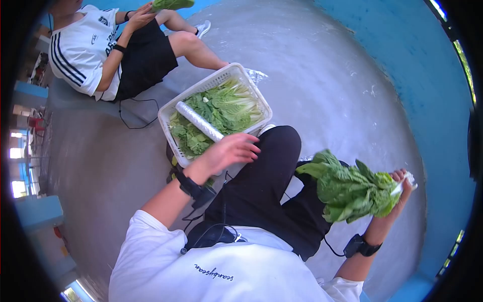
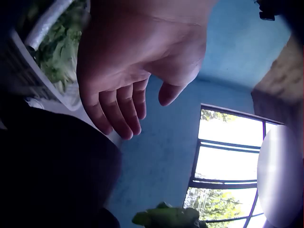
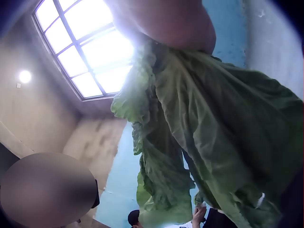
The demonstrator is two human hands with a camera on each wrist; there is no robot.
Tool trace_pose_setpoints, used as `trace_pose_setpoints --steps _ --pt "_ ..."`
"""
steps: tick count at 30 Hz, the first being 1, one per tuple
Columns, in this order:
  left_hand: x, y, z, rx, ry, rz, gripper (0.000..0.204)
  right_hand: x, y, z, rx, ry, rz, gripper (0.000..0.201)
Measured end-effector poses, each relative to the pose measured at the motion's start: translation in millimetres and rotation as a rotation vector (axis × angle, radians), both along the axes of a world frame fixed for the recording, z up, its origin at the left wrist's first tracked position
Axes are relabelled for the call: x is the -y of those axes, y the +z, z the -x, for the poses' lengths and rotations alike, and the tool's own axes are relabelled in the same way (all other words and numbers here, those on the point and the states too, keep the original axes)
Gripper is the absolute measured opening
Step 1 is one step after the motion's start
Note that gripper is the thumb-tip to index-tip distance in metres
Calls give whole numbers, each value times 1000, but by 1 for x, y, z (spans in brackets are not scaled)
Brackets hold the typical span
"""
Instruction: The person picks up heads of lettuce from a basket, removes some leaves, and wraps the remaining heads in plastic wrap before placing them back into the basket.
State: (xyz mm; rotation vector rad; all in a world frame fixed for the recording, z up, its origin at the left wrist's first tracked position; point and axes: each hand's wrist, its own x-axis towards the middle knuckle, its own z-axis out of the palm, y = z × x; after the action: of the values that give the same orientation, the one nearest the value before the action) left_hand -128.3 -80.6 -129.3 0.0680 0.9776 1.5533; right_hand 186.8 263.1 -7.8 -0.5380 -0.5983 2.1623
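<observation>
In the head view my left hand [image 1: 232,152] hovers over the near corner of the white crate [image 1: 265,103], by my knee, its fingers loosely bent and holding nothing. The left wrist view shows the same empty hand [image 2: 137,66], thumb apart from the fingers. Out to the right, my right hand [image 1: 401,194] grips a bunch of leafy greens [image 1: 352,189] by its pale stem end, where some white material shows. Broad leaves [image 3: 204,133] hang below that hand [image 3: 166,23] in the right wrist view; its fingers are hidden there.
Greens [image 1: 229,108] fill the crate, with a shiny roll [image 1: 198,121] lying across them. Another person [image 1: 85,50] sits at the upper left, holding a green vegetable [image 1: 172,4]. A thin cable [image 1: 138,127] lies on the floor [image 1: 322,65]. A blue wall [image 1: 437,100] curves along the right.
</observation>
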Motion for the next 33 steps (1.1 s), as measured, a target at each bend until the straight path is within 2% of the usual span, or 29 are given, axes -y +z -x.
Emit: trace_pose_setpoints --steps 1,2,4,5,6,8,9,10,13,16,19,20,23,26,29,32,33 --pt "20 -22 14 -70 133 133 41 1 -1 -2 16 1 -8 23" --pt "48 -59 35 52 300 172 40 3 2 -2 37 -1 -16 24" --pt "105 -133 68 -5 617 468 36 4 3 -4 69 9 -9 25" --pt "125 -160 77 -72 642 671 36 2 2 -3 83 12 -8 25" --pt "134 -165 82 -147 600 853 34 6 6 3 58 22 9 26" --pt "155 -201 86 -341 539 1032 33 -2 4 -1 55 62 -27 27" --pt "169 -234 85 -434 497 1123 33 -5 5 -3 58 82 -43 28" --pt "176 -267 85 -647 640 1191 31 -7 8 -4 62 80 -58 31" --pt "161 -268 82 -930 713 1076 33 -14 7 -7 101 53 -136 29" --pt "153 -265 78 -597 538 1054 33 -15 18 -5 162 104 -152 30" --pt "116 -247 74 -553 704 1068 32 -16 26 4 192 128 -157 31" --pt "110 -249 76 -585 751 1018 32 -18 26 3 190 141 -148 31" --pt "115 -267 78 -787 648 1083 33 -14 30 8 241 109 -115 35" --pt "117 -218 48 -886 386 1149 34 -14 34 10 268 96 -113 37" --pt "152 -205 -2 -1140 409 1255 42 -18 35 7 275 89 -131 37" --pt "195 -234 -39 -514 649 1475 56 -9 38 11 290 46 -163 37" --pt "197 -235 -46 -322 609 1449 64 -6 38 14 296 30 -176 37"
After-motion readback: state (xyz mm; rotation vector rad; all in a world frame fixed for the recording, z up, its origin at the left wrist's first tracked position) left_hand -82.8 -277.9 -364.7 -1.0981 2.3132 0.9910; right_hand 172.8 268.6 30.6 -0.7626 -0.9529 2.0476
